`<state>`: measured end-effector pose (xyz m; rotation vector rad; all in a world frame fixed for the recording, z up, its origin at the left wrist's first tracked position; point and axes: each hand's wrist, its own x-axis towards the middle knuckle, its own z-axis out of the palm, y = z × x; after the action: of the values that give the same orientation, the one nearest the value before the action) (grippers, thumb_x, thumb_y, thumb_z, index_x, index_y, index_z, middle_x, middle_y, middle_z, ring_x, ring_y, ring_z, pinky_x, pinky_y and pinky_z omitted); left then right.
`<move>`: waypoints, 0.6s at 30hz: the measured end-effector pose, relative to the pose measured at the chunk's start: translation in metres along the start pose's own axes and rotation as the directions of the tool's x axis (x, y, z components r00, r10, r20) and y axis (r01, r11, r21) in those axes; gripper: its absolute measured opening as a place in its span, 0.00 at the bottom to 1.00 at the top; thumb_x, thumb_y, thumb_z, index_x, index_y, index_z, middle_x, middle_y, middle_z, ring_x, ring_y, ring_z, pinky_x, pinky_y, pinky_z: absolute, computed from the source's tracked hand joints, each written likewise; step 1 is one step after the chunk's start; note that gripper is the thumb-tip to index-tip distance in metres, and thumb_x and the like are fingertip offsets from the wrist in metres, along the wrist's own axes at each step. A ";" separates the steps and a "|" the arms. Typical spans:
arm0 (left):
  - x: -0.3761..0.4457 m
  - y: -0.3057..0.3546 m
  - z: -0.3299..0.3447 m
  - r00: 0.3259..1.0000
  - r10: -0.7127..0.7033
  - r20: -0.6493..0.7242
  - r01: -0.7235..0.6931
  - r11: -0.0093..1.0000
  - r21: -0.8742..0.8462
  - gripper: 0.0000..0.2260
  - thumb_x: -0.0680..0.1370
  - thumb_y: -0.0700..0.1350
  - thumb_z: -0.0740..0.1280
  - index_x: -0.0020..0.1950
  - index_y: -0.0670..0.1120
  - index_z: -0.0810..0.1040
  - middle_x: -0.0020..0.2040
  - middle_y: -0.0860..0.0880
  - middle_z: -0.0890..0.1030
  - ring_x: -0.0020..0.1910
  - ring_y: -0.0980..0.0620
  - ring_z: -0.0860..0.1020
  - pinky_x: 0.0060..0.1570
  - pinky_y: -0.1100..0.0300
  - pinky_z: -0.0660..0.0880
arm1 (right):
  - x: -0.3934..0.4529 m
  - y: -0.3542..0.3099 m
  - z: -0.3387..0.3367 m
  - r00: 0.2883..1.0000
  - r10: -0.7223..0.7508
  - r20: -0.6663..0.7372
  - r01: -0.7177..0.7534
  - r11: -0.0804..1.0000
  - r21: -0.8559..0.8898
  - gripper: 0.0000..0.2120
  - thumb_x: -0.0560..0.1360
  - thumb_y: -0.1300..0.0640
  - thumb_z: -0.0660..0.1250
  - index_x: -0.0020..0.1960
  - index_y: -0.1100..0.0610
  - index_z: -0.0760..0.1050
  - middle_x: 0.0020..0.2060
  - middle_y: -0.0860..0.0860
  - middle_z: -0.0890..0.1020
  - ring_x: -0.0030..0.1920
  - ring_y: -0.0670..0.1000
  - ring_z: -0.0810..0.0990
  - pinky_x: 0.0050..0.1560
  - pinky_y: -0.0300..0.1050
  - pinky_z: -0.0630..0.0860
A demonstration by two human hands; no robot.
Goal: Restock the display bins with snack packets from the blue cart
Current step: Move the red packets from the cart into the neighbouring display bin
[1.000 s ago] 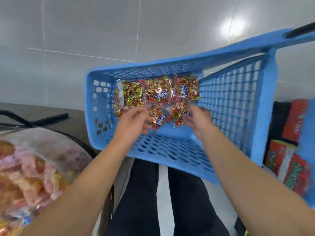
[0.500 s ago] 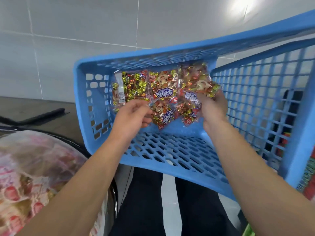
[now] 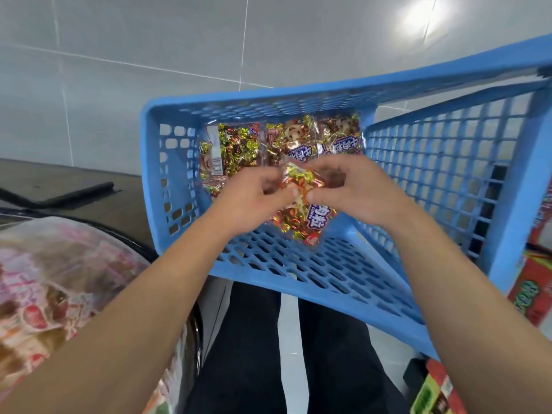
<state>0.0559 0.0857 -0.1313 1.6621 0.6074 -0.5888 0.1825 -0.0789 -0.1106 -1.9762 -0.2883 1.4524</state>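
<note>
The blue cart (image 3: 298, 267) is a slotted plastic basket in front of me. Inside it, shiny snack packets (image 3: 236, 147) with gold and red candies lie side by side against the far wall. Both hands are inside the cart, meeting over the packets. My left hand (image 3: 254, 198) and my right hand (image 3: 355, 189) pinch the top of a bunch of snack packets (image 3: 301, 216) between them, and the bunch hangs down toward the cart floor. How many packets are in the bunch I cannot tell.
A display bin (image 3: 50, 282) heaped with pink and red wrapped snacks sits at the lower left. Red and green snack boxes (image 3: 534, 288) stand to the right of the cart. A grey tiled wall (image 3: 179, 40) rises behind. My dark trousers show below.
My hands have come together at the middle of the cart and gathered packets into one bunch held between them. The view has shifted closer to the cart.
</note>
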 end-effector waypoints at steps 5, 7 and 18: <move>-0.006 -0.018 -0.009 0.934 -0.326 -0.142 0.172 0.763 -0.623 0.05 0.80 0.45 0.71 0.54 0.47 0.80 0.49 0.49 0.87 0.44 0.50 0.85 0.43 0.56 0.82 | 0.018 0.020 0.026 0.959 0.246 -0.144 -0.146 0.857 0.495 0.22 0.76 0.49 0.71 0.67 0.50 0.70 0.57 0.48 0.79 0.57 0.50 0.81 0.57 0.49 0.79; -0.009 -0.023 -0.009 0.934 -0.343 -0.105 0.174 0.688 -0.704 0.08 0.79 0.40 0.70 0.57 0.47 0.79 0.49 0.48 0.87 0.46 0.47 0.86 0.42 0.57 0.82 | 0.023 0.024 0.039 0.974 0.223 -0.050 -0.154 0.803 0.575 0.12 0.78 0.55 0.69 0.61 0.50 0.75 0.53 0.51 0.80 0.50 0.51 0.84 0.50 0.44 0.82; -0.006 -0.043 -0.021 0.929 -0.370 -0.021 0.295 0.771 -0.565 0.09 0.77 0.46 0.74 0.55 0.54 0.79 0.53 0.53 0.85 0.48 0.50 0.85 0.45 0.56 0.83 | 0.062 0.018 0.025 0.998 0.058 0.037 -0.065 0.974 0.218 0.10 0.76 0.53 0.71 0.50 0.37 0.79 0.48 0.40 0.84 0.48 0.43 0.83 0.47 0.41 0.80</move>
<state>0.0241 0.1121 -0.1548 1.0464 1.0777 -0.4918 0.1780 -0.0500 -0.1737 -1.8007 -0.0759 1.4867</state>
